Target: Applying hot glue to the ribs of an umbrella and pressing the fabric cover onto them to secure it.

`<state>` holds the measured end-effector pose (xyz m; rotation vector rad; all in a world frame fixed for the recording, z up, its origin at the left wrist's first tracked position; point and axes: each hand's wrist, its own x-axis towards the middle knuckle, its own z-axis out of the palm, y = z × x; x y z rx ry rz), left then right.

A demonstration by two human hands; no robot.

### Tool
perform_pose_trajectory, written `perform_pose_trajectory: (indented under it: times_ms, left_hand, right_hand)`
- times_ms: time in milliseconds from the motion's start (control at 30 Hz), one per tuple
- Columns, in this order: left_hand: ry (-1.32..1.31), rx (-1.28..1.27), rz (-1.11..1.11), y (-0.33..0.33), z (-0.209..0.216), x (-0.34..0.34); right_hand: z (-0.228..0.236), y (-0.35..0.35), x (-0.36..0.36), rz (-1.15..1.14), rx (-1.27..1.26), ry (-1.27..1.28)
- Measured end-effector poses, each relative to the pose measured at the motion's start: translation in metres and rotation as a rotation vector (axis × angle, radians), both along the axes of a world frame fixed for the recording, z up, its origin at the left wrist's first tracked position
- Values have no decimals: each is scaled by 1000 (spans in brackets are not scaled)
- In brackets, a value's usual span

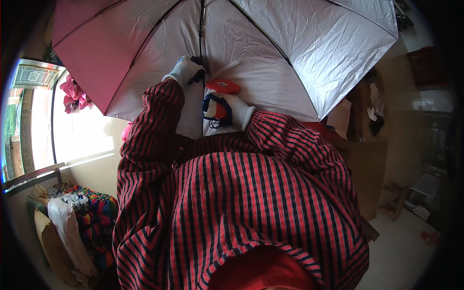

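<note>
A large open umbrella [270, 72] spreads in front of me, its silvery lining facing me and crossed by dark ribs. On my left its panels look pink. My left hand [186, 71], in a white glove with dark fingertips, is closed at a dark umbrella rib [200, 34] near the middle. Lower and to the right, my gloved right hand [233, 108] is curled near the canopy's edge. A dark blue, red and cream shape with a thin dark loop shows at its fingers; what it grips is unclear. Just above that hand lies a flat red object [223, 86] against the lining.
At the lower left stand a colourful patterned bundle [99, 212] and a white plastic-wrapped roll [67, 227]. A bright window [77, 125] is on the left, with pink cloth [75, 94] hanging by it. On the right is a brown cabinet [360, 164].
</note>
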<state>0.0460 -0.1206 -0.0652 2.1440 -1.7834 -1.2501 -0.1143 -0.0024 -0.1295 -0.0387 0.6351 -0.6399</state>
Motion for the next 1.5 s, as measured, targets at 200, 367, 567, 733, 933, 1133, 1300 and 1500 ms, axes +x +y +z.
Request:
perform_pose_trajectory:
  times_ms: [200,367,567,733,933,1133,1300,1500]
  left_hand:
    - [26,54,31,-3,4,2]
    - [103,62,50,-4,-2,10]
    - [165,29,17,-1,0,7]
    - [1,-150,-104,10,8,-1]
    - [-366,-367,-147,-18,45,17]
    - [-712,-505,20,-70,91,91]
    - [-847,-421,57,-60,73,138]
    - [-610,-1050,232,-1,29,86]
  right_hand:
    - [-6,-7,-13,215,-186,-314]
    - [-4,-8,-13,205,-354,-134]
    - [-16,-13,-17,206,-193,53]
    - [-35,-19,-7,222,-77,-253]
    - [10,-35,2,58,-45,-75]
    - [47,-70,-9,-182,-565,216]
    - [39,-84,-27,-320,-798,642]
    - [40,-71,-39,-334,-770,459]
